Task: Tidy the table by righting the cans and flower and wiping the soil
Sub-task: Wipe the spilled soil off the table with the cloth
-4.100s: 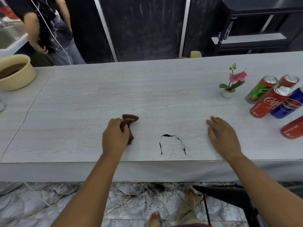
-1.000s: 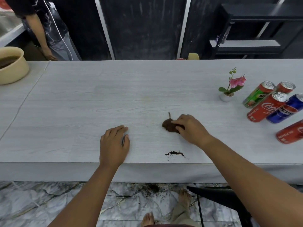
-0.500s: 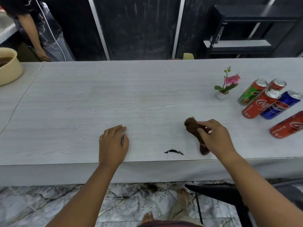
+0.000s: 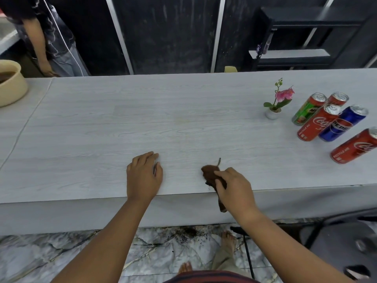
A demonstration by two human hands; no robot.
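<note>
My right hand [image 4: 232, 188] grips a brown cloth [image 4: 211, 174] at the front edge of the grey table [image 4: 142, 123]; the cloth's tail hangs over the edge. A few dark specks of soil [image 4: 208, 183] show beside the cloth. My left hand [image 4: 143, 174] lies flat on the table, fingers straight. At the right stands a pink flower in a small white pot [image 4: 273, 113]. Beside it stand several upright cans: a green can [image 4: 308, 109], red cans [image 4: 318, 125] and a blue Pepsi can [image 4: 342, 123].
A tan bowl [image 4: 12, 88] with dark contents sits at the table's far left. Another person [image 4: 47, 35] stands behind that corner. Spilled soil [image 4: 187, 232] lies on the marble floor below the edge. A dark chair [image 4: 334, 231] stands at the lower right.
My right hand has swept the cloth leftward and down over the small soil pile to the table's edge; the pile is now mostly hidden or gone. My left hand has stayed put.
</note>
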